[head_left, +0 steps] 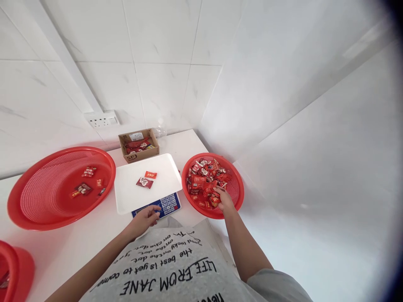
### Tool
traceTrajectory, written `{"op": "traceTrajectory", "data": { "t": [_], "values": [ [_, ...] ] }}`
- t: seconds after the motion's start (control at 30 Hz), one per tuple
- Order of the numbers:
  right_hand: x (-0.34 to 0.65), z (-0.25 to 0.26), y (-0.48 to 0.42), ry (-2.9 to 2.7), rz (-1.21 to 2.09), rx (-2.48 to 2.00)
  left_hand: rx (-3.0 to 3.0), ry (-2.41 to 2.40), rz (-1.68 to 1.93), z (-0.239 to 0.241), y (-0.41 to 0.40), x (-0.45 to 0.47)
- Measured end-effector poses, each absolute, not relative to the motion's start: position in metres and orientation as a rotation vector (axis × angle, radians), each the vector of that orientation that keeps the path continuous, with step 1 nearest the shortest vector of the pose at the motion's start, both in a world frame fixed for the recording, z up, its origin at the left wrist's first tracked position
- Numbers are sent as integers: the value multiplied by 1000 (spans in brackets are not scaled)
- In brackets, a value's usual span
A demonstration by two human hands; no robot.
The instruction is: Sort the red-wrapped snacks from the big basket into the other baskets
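My right hand [224, 198] reaches into a round red plastic basket [238, 180] on the right, its fingers closing on a red candy packet [215, 199]. Around it lies a heap of small red and dark red wrapped candies [200, 181]. My left hand [145, 219], loosely curled with nothing visible in it, hovers at the blue keypad [170, 204] of a digital scale. On the scale's white tray [129, 184] lie two packets: a small orange-red one [150, 175] and a larger dark red one [144, 183].
A larger red basket [34, 188] with several candies stands left of the scale. A cardboard box [140, 155] of packets sits behind, beside a clear plastic bottle [161, 128]. Another red container [23, 268] is cut off at lower left. Walls bound the table behind and right.
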State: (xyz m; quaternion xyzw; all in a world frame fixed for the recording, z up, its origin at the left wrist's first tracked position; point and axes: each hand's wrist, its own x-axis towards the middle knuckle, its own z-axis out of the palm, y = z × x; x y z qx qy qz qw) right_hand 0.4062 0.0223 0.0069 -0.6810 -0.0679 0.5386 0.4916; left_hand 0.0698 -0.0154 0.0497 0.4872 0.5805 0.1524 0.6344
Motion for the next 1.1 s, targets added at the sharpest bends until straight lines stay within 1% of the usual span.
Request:
{"op": "traceTrajectory", "data": {
  "t": [0.2,0.33,0.43,0.53,0.73,0.9,1.03,1.1],
  "values": [
    [382,45,24,-177,1464,-1474,904,1236,393,71,-12,86],
    [339,73,19,-309,1705,-1282,705,1035,520,87,-9,99],
    [305,78,13,-479,1887,-1189,593,897,608,91,-7,105],
    [284,74,7,-553,1965,-1164,577,982,685,86,-8,103],
    [283,59,1,-424,1941,-1274,844,1354,801,67,-5,80],
    [285,53,-3,-381,1946,-1286,1168,1565,886,63,14,71],
    [281,55,-3,-371,1947,-1283,1506,1559,811,55,20,76],
    [281,56,-3,-364,1940,-1295,1687,1518,669,46,19,79]
  ]
}}
